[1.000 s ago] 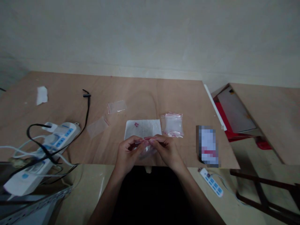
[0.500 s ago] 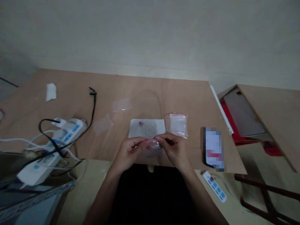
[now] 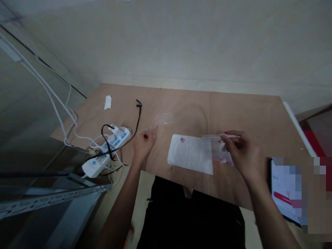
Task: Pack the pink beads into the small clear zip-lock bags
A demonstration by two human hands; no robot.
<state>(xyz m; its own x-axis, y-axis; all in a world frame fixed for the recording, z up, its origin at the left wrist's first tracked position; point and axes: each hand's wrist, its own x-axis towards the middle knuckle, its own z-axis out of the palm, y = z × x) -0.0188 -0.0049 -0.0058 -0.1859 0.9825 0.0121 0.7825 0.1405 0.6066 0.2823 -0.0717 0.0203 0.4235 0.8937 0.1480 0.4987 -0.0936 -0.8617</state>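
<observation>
My right hand (image 3: 240, 150) pinches the pink-striped top edge of a clear zip bag (image 3: 220, 147) at the right side of a white paper sheet (image 3: 190, 155). Below the bag's strip, pinkish edges show, partly covered by my fingers; I cannot tell how many bags lie there. Small red pieces (image 3: 182, 139) rest on the sheet's upper left part. Farther left, my left hand (image 3: 144, 142) is closed, its fingertips at a thin clear plastic bag (image 3: 151, 130) that is mostly hidden. Another clear bag (image 3: 164, 118) lies flat just beyond it.
A white power strip (image 3: 107, 152) with black and white cables stands at the table's left side. A scrap of white paper (image 3: 108, 102) lies near the back left. To my right is a phone (image 3: 284, 193), partly blurred out. A metal shelf frame (image 3: 57, 199) rises at lower left.
My hands were together over a clear bag at the table's front. They have moved apart, the left one leftward, the right one to the zip bag. The view has turned left.
</observation>
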